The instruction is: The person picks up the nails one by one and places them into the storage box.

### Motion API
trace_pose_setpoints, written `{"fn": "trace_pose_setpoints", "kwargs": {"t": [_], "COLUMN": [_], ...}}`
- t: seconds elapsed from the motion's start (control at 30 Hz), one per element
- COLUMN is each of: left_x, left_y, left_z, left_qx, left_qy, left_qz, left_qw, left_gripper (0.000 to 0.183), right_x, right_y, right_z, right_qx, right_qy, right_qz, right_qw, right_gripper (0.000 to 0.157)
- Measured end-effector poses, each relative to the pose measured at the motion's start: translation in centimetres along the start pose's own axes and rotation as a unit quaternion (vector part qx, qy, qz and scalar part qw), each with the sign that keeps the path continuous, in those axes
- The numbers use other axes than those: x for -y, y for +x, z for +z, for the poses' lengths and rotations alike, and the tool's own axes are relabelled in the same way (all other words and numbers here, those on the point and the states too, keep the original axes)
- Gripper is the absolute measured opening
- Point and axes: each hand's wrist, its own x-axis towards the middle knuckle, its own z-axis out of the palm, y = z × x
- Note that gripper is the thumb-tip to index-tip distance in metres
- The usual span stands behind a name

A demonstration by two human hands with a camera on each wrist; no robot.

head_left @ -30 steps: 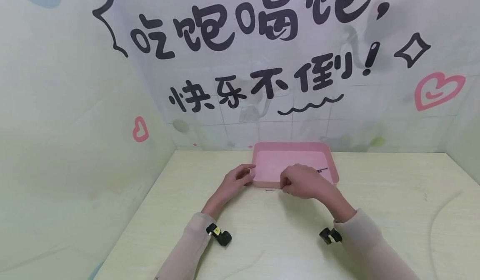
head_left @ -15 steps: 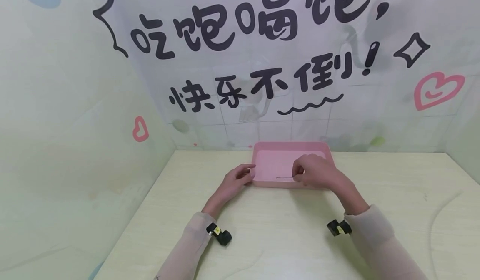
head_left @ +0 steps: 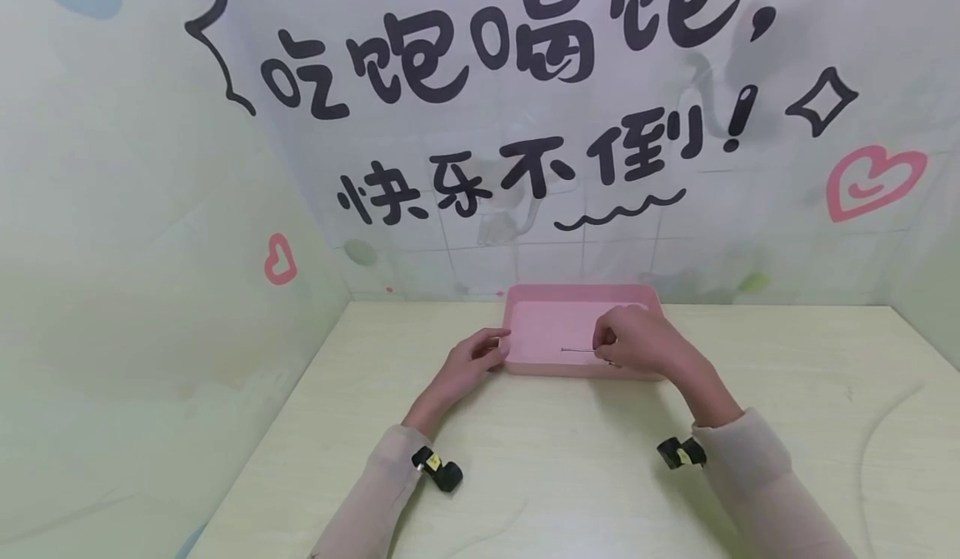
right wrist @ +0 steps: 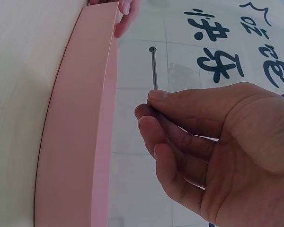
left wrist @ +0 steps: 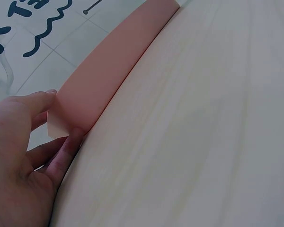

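A shallow pink tray (head_left: 585, 370) stands on the table against the back wall. My left hand (head_left: 474, 359) holds its left front corner; in the left wrist view one fingertip lies at the rim and another digit is low against the outer wall. Over the tray's right part, my right hand (head_left: 633, 342) pinches a long thin nail (right wrist: 155, 68) between thumb and forefinger. The nail's head points left and away from the hand, and its other end is hidden in the fingers. The tray's right interior is mostly covered by the right hand.
The pale wood table (head_left: 555, 476) spreads in front of the tray. A printed backdrop (head_left: 420, 126) with large black characters rises right behind it. Each wrist carries a small black camera, the left camera (head_left: 442, 469) near the sleeve cuff.
My right hand has lifted the nail from in front of the tray to above its inside, moving right and farther back. Dark items at the tray's right are now hidden. The left hand stays put.
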Motion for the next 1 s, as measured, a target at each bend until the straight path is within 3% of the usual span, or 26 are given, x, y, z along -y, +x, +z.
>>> {"fn": "trace_pose_setpoints", "kwargs": {"t": [1.0], "left_x": [0.28], "left_y": [0.2], "left_z": [-0.05], "left_qx": [0.004], "left_qy": [-0.008], "left_qz": [0.01], "left_qw": [0.9999], "left_gripper": [0.04], "right_x": [-0.59], "right_y": [0.21], "right_z": [0.32], "right_qx": [0.008], "right_qy": [0.01], "right_qz": [0.005], "right_qw": [1.0], "right_gripper": [0.011]}}
